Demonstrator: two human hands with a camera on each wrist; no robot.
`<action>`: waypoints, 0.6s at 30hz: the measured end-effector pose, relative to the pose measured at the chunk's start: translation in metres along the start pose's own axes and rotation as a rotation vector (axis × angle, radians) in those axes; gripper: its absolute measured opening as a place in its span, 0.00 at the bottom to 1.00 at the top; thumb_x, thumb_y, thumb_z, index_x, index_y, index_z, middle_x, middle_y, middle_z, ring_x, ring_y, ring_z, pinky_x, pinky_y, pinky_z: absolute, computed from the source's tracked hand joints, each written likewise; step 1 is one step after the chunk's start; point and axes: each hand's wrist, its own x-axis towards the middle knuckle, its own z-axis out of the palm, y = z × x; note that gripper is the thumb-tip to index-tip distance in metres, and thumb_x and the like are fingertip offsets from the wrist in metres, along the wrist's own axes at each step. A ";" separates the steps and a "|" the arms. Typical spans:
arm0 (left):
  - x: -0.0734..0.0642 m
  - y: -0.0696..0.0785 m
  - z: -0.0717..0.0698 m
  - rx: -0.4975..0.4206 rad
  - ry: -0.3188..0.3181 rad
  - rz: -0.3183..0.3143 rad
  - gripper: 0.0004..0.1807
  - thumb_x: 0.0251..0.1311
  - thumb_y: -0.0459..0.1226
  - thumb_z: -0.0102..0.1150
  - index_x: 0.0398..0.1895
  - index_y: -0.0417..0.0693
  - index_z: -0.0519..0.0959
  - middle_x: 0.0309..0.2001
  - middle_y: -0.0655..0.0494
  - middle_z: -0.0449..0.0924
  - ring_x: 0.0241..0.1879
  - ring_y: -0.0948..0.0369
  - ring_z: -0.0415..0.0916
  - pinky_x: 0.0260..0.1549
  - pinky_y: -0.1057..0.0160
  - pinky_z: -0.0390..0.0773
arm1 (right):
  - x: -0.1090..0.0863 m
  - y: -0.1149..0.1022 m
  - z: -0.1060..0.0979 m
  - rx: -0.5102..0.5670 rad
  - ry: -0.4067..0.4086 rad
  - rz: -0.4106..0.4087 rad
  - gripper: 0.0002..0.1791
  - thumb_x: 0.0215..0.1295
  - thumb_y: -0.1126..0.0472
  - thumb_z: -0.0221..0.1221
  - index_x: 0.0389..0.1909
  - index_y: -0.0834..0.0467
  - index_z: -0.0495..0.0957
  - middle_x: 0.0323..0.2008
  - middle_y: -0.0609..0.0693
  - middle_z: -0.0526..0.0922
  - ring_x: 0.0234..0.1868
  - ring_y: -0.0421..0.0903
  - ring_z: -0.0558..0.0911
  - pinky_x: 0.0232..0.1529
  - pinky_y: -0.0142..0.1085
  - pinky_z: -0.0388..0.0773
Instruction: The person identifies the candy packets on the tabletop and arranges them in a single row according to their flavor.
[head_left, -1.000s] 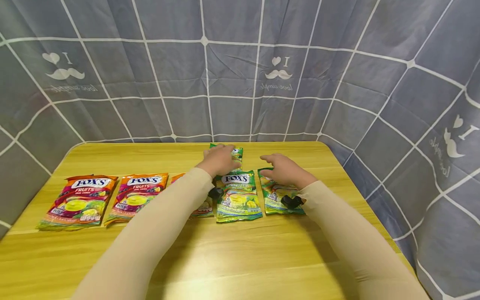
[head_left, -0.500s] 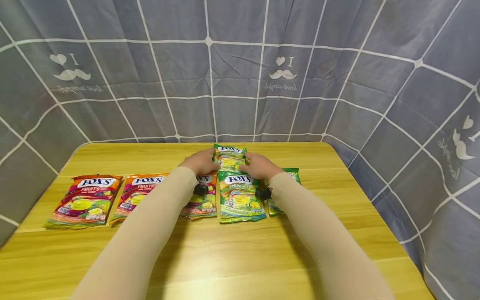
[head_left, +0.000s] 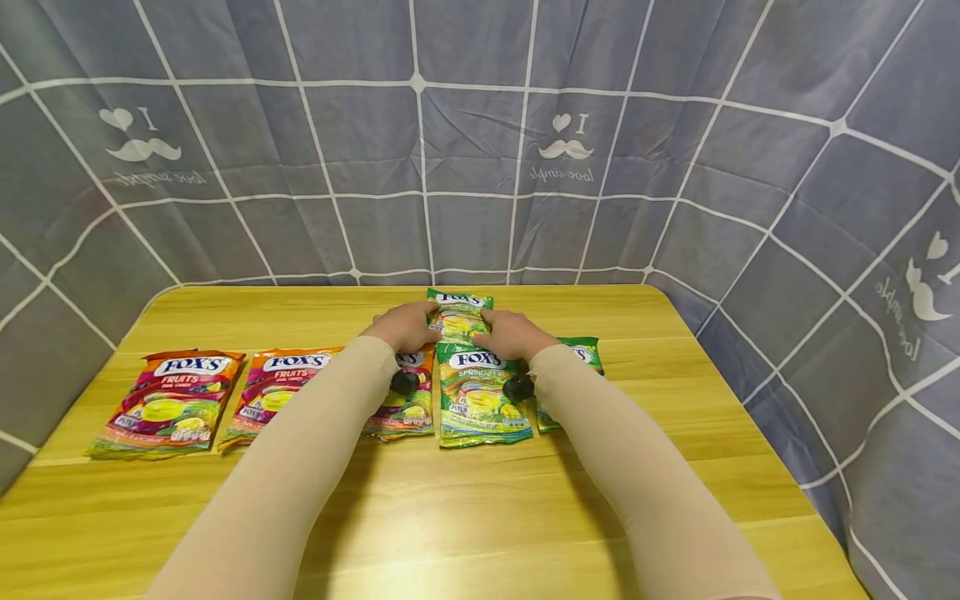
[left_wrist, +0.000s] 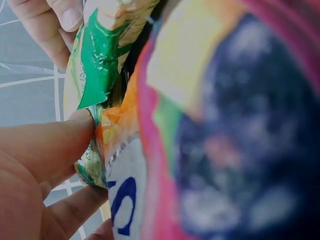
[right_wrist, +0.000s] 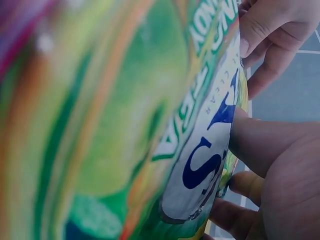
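At the far side of the table lies a green Fox's candy bag [head_left: 459, 321]. My left hand [head_left: 405, 327] pinches its left edge, thumb on the near side and fingers beyond. On the opposite edge my right hand [head_left: 516, 335] grips in a similar way; the right wrist view shows thumb [right_wrist: 255, 142] and curled fingers [right_wrist: 245, 187] around it. A second green candy bag [head_left: 480, 404] lies flat directly nearer, close to the held bag's lower edge. Under the right wrist, a third green bag [head_left: 588, 350] is partly covered. An orange-purple bag [head_left: 412, 404] is partly hidden by the left sleeve.
Two more orange-purple Fox's candy bags, the leftmost bag [head_left: 168, 400] and its neighbour [head_left: 277, 387], continue the row to the left. The wooden table [head_left: 465, 517] ends at the back against a grey checked curtain [head_left: 480, 167], which also rises on both sides.
Both hands have come to the far green bag's sides, the right from above the right-hand bag, the left from on top of it. Over the last half second they barely moved.
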 end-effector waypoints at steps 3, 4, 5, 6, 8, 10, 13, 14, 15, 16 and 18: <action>0.001 0.000 0.000 0.001 -0.002 0.002 0.40 0.77 0.50 0.56 0.86 0.56 0.54 0.82 0.44 0.61 0.79 0.38 0.58 0.75 0.24 0.47 | 0.000 -0.001 0.000 0.001 0.000 0.007 0.44 0.80 0.41 0.54 0.86 0.54 0.49 0.81 0.58 0.62 0.83 0.59 0.60 0.81 0.52 0.60; 0.001 0.000 0.000 0.000 -0.002 0.000 0.40 0.77 0.50 0.56 0.86 0.56 0.54 0.82 0.44 0.61 0.79 0.38 0.58 0.75 0.24 0.47 | 0.000 -0.002 0.000 0.003 -0.001 0.008 0.44 0.80 0.41 0.54 0.86 0.54 0.49 0.81 0.58 0.63 0.82 0.59 0.61 0.81 0.52 0.60; 0.000 0.000 0.000 0.000 -0.003 -0.001 0.40 0.77 0.50 0.56 0.86 0.56 0.54 0.82 0.44 0.61 0.79 0.38 0.59 0.75 0.24 0.48 | 0.000 -0.002 0.000 0.004 -0.002 0.009 0.44 0.80 0.41 0.54 0.86 0.54 0.49 0.81 0.58 0.63 0.82 0.59 0.61 0.81 0.53 0.60; 0.000 0.001 0.000 0.000 -0.002 -0.001 0.40 0.77 0.50 0.56 0.86 0.56 0.54 0.82 0.44 0.61 0.79 0.38 0.59 0.75 0.24 0.48 | 0.000 -0.002 -0.001 0.006 -0.002 0.009 0.44 0.80 0.41 0.54 0.86 0.54 0.49 0.81 0.58 0.63 0.82 0.59 0.61 0.81 0.52 0.60; 0.000 0.001 0.000 -0.002 -0.001 -0.001 0.40 0.77 0.50 0.56 0.86 0.56 0.55 0.82 0.44 0.61 0.79 0.38 0.59 0.75 0.25 0.48 | 0.000 -0.002 -0.001 0.009 -0.003 0.013 0.44 0.80 0.41 0.54 0.86 0.54 0.49 0.81 0.58 0.63 0.82 0.59 0.61 0.81 0.53 0.60; 0.000 0.001 0.000 -0.005 0.003 -0.001 0.40 0.76 0.50 0.57 0.86 0.55 0.55 0.81 0.44 0.62 0.79 0.39 0.60 0.75 0.25 0.49 | 0.000 -0.002 -0.001 0.009 -0.003 0.018 0.44 0.80 0.40 0.54 0.86 0.53 0.49 0.81 0.58 0.63 0.82 0.59 0.61 0.81 0.53 0.60; 0.000 0.002 0.001 -0.012 0.007 -0.001 0.40 0.76 0.50 0.57 0.86 0.55 0.56 0.81 0.44 0.62 0.79 0.39 0.61 0.75 0.26 0.50 | 0.000 -0.003 -0.001 0.004 0.001 0.023 0.44 0.80 0.40 0.54 0.86 0.53 0.49 0.81 0.57 0.64 0.82 0.59 0.61 0.81 0.53 0.60; 0.000 0.002 0.001 -0.013 0.007 -0.002 0.40 0.76 0.50 0.57 0.86 0.54 0.56 0.81 0.44 0.62 0.78 0.39 0.61 0.75 0.27 0.50 | -0.001 -0.003 0.000 0.004 0.002 0.023 0.44 0.80 0.40 0.54 0.86 0.53 0.49 0.81 0.58 0.64 0.82 0.59 0.61 0.81 0.53 0.60; 0.001 0.003 0.000 -0.015 0.008 -0.002 0.40 0.76 0.50 0.57 0.86 0.54 0.56 0.81 0.44 0.62 0.78 0.39 0.61 0.75 0.27 0.51 | 0.000 -0.003 0.000 0.002 0.004 0.022 0.44 0.80 0.40 0.54 0.86 0.53 0.49 0.81 0.58 0.64 0.82 0.59 0.62 0.81 0.53 0.61; 0.001 0.003 0.000 -0.014 0.008 -0.002 0.40 0.76 0.50 0.57 0.86 0.54 0.56 0.81 0.44 0.63 0.78 0.40 0.61 0.75 0.27 0.51 | 0.000 -0.004 0.000 0.004 0.006 0.021 0.44 0.80 0.40 0.54 0.86 0.53 0.50 0.81 0.58 0.64 0.82 0.59 0.62 0.81 0.53 0.61; 0.001 0.003 0.000 -0.019 0.011 0.000 0.40 0.76 0.49 0.58 0.85 0.53 0.56 0.81 0.44 0.63 0.78 0.40 0.62 0.75 0.28 0.52 | 0.000 -0.005 0.001 0.012 0.009 0.017 0.43 0.80 0.41 0.54 0.86 0.54 0.50 0.81 0.58 0.64 0.82 0.59 0.62 0.80 0.52 0.62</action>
